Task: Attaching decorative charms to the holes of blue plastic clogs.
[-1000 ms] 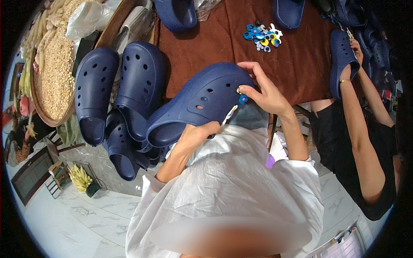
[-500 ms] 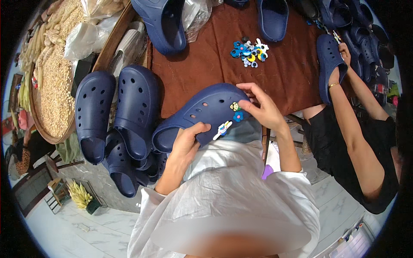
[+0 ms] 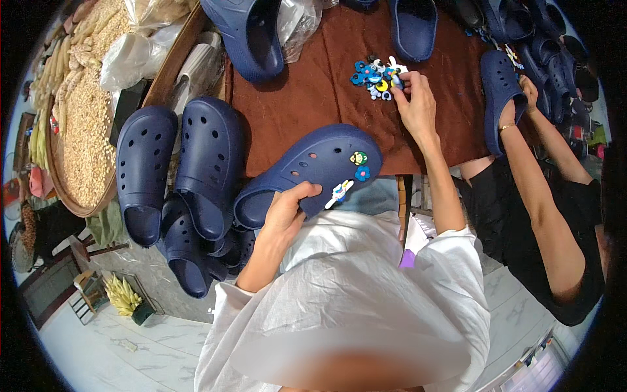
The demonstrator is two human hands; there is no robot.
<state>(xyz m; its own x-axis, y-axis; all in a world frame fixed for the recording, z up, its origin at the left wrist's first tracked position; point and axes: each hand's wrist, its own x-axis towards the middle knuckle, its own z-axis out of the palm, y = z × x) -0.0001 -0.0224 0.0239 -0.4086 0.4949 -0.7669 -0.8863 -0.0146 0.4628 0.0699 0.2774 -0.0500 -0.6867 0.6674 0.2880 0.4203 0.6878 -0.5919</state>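
Left hand (image 3: 287, 209) grips the navy clog (image 3: 310, 171) at the brown cloth's (image 3: 300, 104) near edge. Right hand (image 3: 415, 104) pinches at the charm pile (image 3: 375, 73) mid-cloth; whether a charm is held, cannot tell. Best: isolate one charm, keep clog steady.

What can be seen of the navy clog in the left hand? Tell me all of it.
The navy clog looks like moulded foam or rubber, with round vent holes across its upper. Three small colourful charms sit in holes near its toe. It lies tilted, toe toward the brown cloth, its opening toward the other clogs at the left. The left hand grips its near side edge, thumb on top. The right hand is away from it, at the charm pile.
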